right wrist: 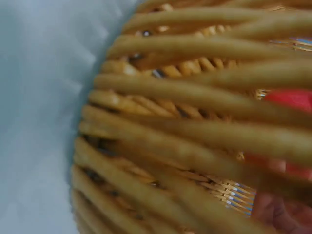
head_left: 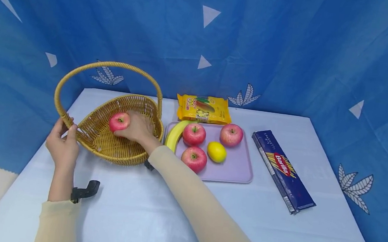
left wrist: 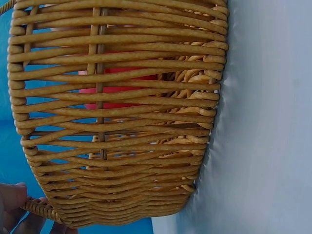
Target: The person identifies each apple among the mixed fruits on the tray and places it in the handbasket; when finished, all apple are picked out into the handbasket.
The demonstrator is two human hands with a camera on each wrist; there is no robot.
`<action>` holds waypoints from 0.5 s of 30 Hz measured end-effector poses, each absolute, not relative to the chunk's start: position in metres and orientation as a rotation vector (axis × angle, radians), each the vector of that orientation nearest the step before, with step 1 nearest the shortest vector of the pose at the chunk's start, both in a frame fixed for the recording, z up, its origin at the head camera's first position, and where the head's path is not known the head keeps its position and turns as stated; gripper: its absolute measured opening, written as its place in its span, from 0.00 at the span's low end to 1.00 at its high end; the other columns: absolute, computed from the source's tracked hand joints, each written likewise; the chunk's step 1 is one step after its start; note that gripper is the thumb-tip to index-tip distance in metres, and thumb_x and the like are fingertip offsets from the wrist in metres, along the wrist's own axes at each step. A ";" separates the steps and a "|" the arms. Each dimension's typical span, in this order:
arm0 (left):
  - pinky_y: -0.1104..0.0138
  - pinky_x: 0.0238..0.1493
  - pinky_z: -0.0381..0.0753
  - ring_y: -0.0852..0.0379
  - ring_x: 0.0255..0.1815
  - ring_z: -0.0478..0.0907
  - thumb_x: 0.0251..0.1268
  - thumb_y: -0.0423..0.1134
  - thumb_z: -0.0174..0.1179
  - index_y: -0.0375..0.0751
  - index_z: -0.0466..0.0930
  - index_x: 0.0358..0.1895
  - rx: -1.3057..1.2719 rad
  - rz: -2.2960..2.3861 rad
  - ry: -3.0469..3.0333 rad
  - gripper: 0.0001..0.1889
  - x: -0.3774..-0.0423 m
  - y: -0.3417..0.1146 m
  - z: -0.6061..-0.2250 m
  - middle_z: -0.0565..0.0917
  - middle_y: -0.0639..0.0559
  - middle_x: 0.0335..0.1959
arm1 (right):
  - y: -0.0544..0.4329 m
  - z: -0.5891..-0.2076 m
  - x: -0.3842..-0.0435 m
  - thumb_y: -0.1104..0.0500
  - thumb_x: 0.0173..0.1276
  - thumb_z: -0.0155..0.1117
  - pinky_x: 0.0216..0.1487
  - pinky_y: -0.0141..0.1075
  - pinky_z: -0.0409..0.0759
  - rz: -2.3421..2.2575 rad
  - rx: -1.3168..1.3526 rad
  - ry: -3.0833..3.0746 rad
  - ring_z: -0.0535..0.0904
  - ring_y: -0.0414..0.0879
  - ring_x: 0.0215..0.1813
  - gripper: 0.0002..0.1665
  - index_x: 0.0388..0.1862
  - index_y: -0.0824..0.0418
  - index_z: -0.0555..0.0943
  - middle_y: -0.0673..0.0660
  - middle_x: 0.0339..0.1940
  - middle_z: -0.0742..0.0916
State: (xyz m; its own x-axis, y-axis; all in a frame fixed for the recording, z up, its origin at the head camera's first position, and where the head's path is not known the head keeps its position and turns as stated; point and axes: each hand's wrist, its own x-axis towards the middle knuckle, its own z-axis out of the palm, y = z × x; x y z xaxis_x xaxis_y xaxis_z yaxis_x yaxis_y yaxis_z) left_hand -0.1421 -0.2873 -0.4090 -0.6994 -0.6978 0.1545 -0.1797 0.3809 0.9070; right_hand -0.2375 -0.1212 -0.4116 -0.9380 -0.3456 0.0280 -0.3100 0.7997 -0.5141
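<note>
Only the head view showed your right hand [head_left: 137,128] gripping the red apple [head_left: 119,121] inside the wicker basket [head_left: 107,144]; wrist views showed red through slats. Your left hand [head_left: 61,144] pinched the basket's near-left rim.

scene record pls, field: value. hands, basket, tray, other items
left hand: grips rim of wicker basket
right hand: holds red apple inside basket
basket: tilted, handle up, on table
tray: three apples, lemon, banana
behind tray: yellow snack bag
right of tray: spaghetti box
</note>
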 end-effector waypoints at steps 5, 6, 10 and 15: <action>0.66 0.69 0.73 0.61 0.68 0.70 0.77 0.44 0.47 0.60 0.70 0.68 0.744 -1.302 -2.115 0.20 -0.142 -0.288 -0.409 0.76 0.54 0.66 | -0.122 -0.415 -0.238 0.34 0.48 0.76 0.50 0.30 0.77 -0.824 -0.558 2.901 0.78 0.35 0.47 0.37 0.54 0.47 0.76 0.40 0.43 0.83; 0.66 0.69 0.73 0.61 0.67 0.70 0.77 0.44 0.47 0.60 0.70 0.68 0.742 -1.302 -2.114 0.20 -0.142 -0.288 -0.409 0.76 0.54 0.66 | -0.122 -0.415 -0.238 0.34 0.48 0.76 0.50 0.30 0.77 -0.831 -0.558 2.897 0.78 0.36 0.47 0.38 0.54 0.47 0.76 0.40 0.43 0.83; 0.66 0.69 0.73 0.61 0.67 0.70 0.77 0.45 0.47 0.61 0.70 0.69 0.744 -1.309 -2.114 0.20 -0.142 -0.288 -0.410 0.76 0.55 0.66 | -0.123 -0.414 -0.237 0.35 0.48 0.77 0.52 0.31 0.78 -0.829 -0.549 2.887 0.78 0.37 0.51 0.40 0.58 0.48 0.74 0.42 0.47 0.83; 0.66 0.69 0.73 0.61 0.68 0.70 0.77 0.45 0.47 0.61 0.70 0.69 0.746 -1.314 -2.114 0.20 -0.142 -0.288 -0.410 0.76 0.55 0.66 | -0.124 -0.413 -0.236 0.35 0.51 0.75 0.61 0.34 0.77 -0.805 -0.511 2.858 0.76 0.40 0.59 0.47 0.67 0.49 0.69 0.46 0.58 0.80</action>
State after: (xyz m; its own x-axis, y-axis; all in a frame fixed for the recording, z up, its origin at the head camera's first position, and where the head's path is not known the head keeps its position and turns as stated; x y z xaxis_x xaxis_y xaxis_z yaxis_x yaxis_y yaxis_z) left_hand -0.1419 -0.2877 -0.4098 -0.7031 -0.6948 0.1511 -0.1717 0.3721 0.9122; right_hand -0.2363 -0.1241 -0.4129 -0.9346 -0.3543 -0.0313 -0.2859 0.8006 -0.5266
